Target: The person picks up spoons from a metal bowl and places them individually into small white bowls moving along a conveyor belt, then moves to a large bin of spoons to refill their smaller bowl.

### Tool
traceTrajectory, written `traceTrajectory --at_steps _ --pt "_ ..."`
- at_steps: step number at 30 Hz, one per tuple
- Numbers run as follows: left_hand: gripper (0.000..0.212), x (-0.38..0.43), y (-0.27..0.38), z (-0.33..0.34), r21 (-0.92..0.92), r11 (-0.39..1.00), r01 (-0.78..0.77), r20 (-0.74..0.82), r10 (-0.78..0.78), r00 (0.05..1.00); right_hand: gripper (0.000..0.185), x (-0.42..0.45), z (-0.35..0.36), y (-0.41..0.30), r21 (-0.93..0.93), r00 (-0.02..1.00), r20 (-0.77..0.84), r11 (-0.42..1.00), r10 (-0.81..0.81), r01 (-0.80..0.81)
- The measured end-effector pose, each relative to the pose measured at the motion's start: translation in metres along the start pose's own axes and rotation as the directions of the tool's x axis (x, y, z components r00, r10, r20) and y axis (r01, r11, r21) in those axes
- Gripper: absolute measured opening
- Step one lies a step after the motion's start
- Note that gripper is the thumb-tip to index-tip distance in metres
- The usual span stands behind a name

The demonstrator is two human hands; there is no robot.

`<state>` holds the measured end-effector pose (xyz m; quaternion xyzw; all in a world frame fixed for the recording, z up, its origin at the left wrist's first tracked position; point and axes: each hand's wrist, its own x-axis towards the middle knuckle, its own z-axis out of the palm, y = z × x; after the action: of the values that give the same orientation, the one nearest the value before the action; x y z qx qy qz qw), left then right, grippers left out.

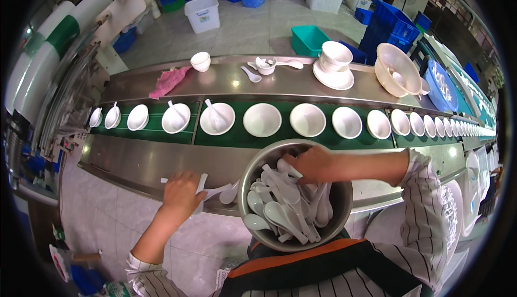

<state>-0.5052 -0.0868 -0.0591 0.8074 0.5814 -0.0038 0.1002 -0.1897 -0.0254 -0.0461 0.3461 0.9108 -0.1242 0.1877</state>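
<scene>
A steel bowl (346, 212) full of white ceramic soup spoons (288, 194) stands against the near edge of the line. My right hand (313, 165) reaches into it from the right. Its fingers touch a spoon at the top of the pile, and their grip is partly hidden. Left of the bowl, my left hand (181, 192) is over the steel ledge, closed around a white spoon (202, 181) whose handle sticks up by the thumb. More spoons (229, 194) lie between that hand and the bowl. Beyond, white bowls (262, 120) sit in a row on a green conveyor belt (282, 138); several at the left hold spoons.
On the far steel shelf (226, 82) are a pink cloth (169, 82), a cup (200, 61), a small dish with spoons (265, 67), stacked bowls on a saucer (333, 76), a beige basin (398, 70) and a blue basin (442, 86). Wrapped rolls (60, 34) stand at left.
</scene>
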Motion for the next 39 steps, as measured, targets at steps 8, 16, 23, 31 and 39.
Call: traceTrajectory --at_steps 8,16,23,31,39 --pt "0.029 0.069 0.103 0.031 -0.199 0.714 -0.671 -0.097 0.667 0.739 0.042 -0.019 -0.023 0.026 0.247 0.962 -0.244 0.967 0.121 -0.059" --pt "0.021 0.081 0.095 0.008 -0.311 0.601 -0.736 -0.172 0.727 0.665 0.027 0.058 -0.068 0.091 0.270 0.854 -0.495 0.963 0.160 -0.023" --pt "0.017 0.086 0.033 -0.025 -0.849 0.483 -0.213 0.025 0.440 0.898 0.027 0.166 -0.021 0.095 0.389 0.964 -0.124 0.905 0.233 -0.169" --pt "0.008 0.139 -0.094 -0.034 -0.654 0.756 0.009 -0.289 -0.261 0.921 0.023 0.149 -0.032 0.103 0.155 0.898 -0.274 0.937 0.344 -0.312" --pt "0.011 0.204 -0.172 -0.009 -0.371 0.836 0.404 -0.164 -0.487 0.858 0.024 0.122 -0.012 0.077 0.338 0.791 -0.545 0.936 0.276 -0.093"
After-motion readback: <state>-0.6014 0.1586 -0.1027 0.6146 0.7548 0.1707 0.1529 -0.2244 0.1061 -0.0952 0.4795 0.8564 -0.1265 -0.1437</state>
